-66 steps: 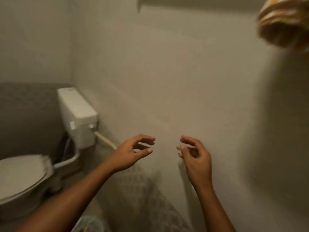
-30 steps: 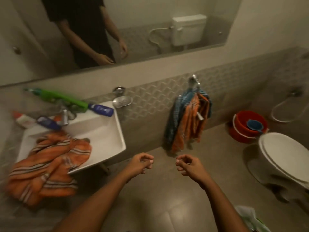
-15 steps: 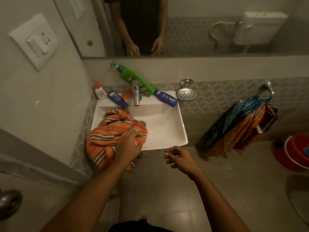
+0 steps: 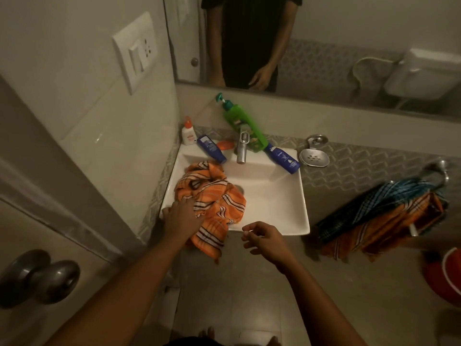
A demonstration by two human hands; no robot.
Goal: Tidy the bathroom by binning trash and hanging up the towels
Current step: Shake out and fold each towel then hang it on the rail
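Note:
An orange striped towel (image 4: 214, 196) lies crumpled in the left half of the white sink (image 4: 277, 203), and one end hangs over the front rim. My left hand (image 4: 180, 217) lies on the towel's left edge at the sink's front left corner, fingers closing on the cloth. Just off the sink's front rim, to the right of the hanging end, my right hand (image 4: 265, 242) hovers loosely curled with nothing in it. Two towels, one blue checked and one orange (image 4: 384, 221), hang from a metal ring (image 4: 440, 171) on the wall at the right.
A tap (image 4: 241, 149), a green pump bottle (image 4: 243, 126), two blue bottles (image 4: 283, 158) and a small white bottle (image 4: 188, 132) crowd the sink's back ledge. A steel soap dish (image 4: 314, 158) sits beside them. A red bucket (image 4: 449, 273) stands far right; a door knob (image 4: 42, 277) lower left.
The view swung from the toilet wall to the sink. My left hand reached onto the orange towel and has slid to its left edge; my right hand has opened a little near the sink.

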